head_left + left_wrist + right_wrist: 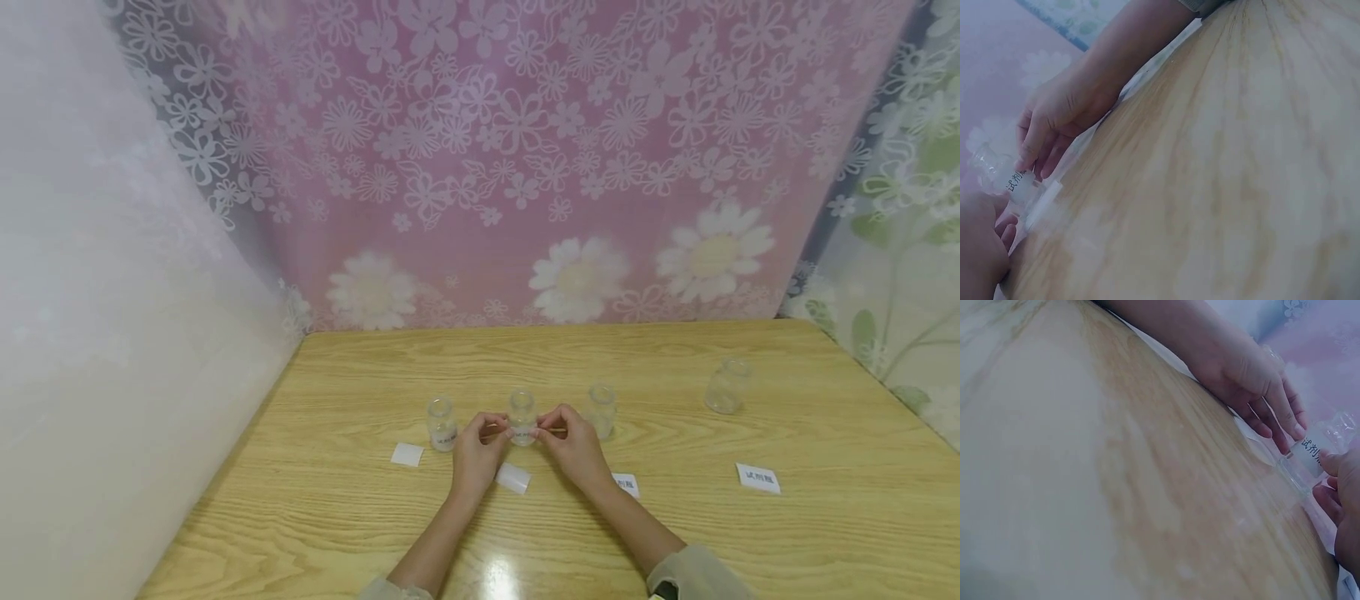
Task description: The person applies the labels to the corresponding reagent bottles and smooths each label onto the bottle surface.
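Observation:
A small clear glass bottle stands upright between my hands, a white label with printed dark characters across its front. On the label's left end, the thumb and forefinger of my left hand pinch it close to the glass. My right hand pinches the right end the same way, its thumb on the label's face in the left wrist view. Just left of the left hand is another glass bottle bearing a similar label. A third bottle stands behind the right hand, partly hidden by it.
A fourth glass bottle is at the right. Blank white papers lie in front: one at left, another between the forearms. Printed labels lie by the right forearm and farther right. Patterned curtains border the wooden table.

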The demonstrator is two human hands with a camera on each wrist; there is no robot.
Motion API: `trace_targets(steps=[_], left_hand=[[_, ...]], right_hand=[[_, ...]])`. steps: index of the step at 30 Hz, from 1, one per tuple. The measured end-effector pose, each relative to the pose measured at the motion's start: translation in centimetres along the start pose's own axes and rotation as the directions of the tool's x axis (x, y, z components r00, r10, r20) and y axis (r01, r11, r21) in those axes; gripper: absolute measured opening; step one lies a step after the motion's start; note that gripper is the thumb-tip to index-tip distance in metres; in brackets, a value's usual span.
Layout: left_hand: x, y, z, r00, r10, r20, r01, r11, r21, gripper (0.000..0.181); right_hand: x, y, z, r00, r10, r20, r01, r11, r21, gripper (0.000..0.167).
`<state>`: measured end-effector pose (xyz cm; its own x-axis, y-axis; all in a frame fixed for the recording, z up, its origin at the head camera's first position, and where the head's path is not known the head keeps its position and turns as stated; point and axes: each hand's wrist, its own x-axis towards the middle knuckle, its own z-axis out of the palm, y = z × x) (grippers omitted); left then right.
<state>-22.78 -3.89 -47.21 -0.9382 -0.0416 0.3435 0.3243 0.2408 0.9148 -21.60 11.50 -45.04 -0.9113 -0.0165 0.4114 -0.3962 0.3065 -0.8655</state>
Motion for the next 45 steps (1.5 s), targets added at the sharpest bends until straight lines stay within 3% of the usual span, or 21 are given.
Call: trace_targets(steps=[5,9,15,20,25,29,33,38,45], left_hand=[[-0.1,0.1,0.0,1.000,0.003,0.011,-0.003,1.000,-0.015,0.012],[-0.1,0.1,-0.1,0.999,0.009,0.040,-0.007,0.999,-0.040,0.019],[-0.1,0.1,-0.4,0.993,0.016,0.118,-0.007,0.997,-0.077,0.043],[0.0,-0.1,-0.5,0.984,0.060,0.169,-0.053,0.997,-0.048,0.044],[0.3,-0.1,-0.5,0.983,0.080,0.168,-0.071,0.996,-0.060,0.040],[0.1,1.3,-0.9,0.982,0.064,0.177,-0.048,0.994,-0.094,0.038],[-0.2,2.8,-1.4,0.982,0.042,0.185,-0.020,0.993,-0.119,0.037],[-0.2,3.0,-1.5,0.982,0.039,0.186,-0.013,0.990,-0.142,0.037],[-0.3,3.0,-1.5,0.981,0.044,0.188,-0.008,0.983,-0.185,0.037]], right_hand=[[0.2,2.0,0.2,0.999,0.011,0.032,-0.011,1.000,0.018,0.024],[0.3,2.4,0.0,0.998,0.011,0.069,-0.014,0.999,0.039,0.034],[0.4,2.2,-0.4,0.990,0.003,0.142,-0.011,0.998,0.056,0.046],[0.5,0.6,-0.6,0.977,-0.054,0.207,0.052,0.999,0.015,0.055],[0.6,-0.9,-0.6,0.974,-0.043,0.224,0.035,0.999,0.041,0.051],[0.9,0.3,-0.3,0.979,-0.022,0.202,0.022,1.000,0.004,0.047],[1.2,1.9,-0.2,0.979,-0.053,0.198,0.058,0.998,-0.016,0.040],[1.4,2.7,-0.6,0.969,-0.114,0.218,0.118,0.993,-0.005,0.029],[1.4,2.7,-1.1,0.958,-0.119,0.259,0.102,0.992,0.078,0.024]])
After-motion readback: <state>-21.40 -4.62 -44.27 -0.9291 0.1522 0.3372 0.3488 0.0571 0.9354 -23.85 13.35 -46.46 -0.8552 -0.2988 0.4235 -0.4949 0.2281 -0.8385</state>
